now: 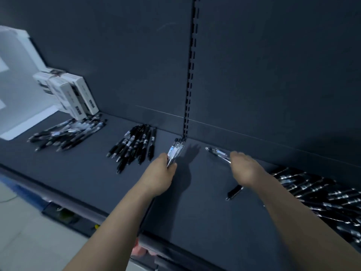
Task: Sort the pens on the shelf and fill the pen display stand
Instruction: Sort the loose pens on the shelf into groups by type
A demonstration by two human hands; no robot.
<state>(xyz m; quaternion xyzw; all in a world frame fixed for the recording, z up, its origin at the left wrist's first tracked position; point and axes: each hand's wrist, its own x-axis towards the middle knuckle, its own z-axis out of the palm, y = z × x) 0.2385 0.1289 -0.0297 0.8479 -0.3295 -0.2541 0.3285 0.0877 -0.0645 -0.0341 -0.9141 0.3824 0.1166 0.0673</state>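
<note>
L hand (pixel 164 173) is wrapped round a bundle of clear pens (pixel 175 151). The bundle's tips point toward the back panel (pixel 273 75), just short of the foot of the slotted upright (pixel 190 75). R hand (pixel 246 169) pinches a single clear pen (pixel 217 152), held low over the shelf (pixel 195 222) w/ its tip pointing left. I can't tell if that pen touches the surface.

Other pens are on the shelf in three lots:
- a black pile (pixel 134 144) just left of the L hand, fanned out, w/ its far ends near the back panel
- a mixed pile (pixel 66 133) further left, partly tucked under the white boxes (pixel 72 90) leaning in the rear corner
- a big heap (pixel 322 192) at far right, spread from the back toward the front and running out of frame

A lone black pen (pixel 234 191) lies under the R wrist, apart from all the piles.

Open room: there is a bare strip between the two hands, reaching back to the upright. A wider bare stretch runs from the forearms to the shelf front edge (pixel 58 194). The gap between the black pile and the mixed pile is also bare. The front edge runs diagonally, w/ pale floor (pixel 29 231) below it at left. A white panel (pixel 17 75) closes the left end.
</note>
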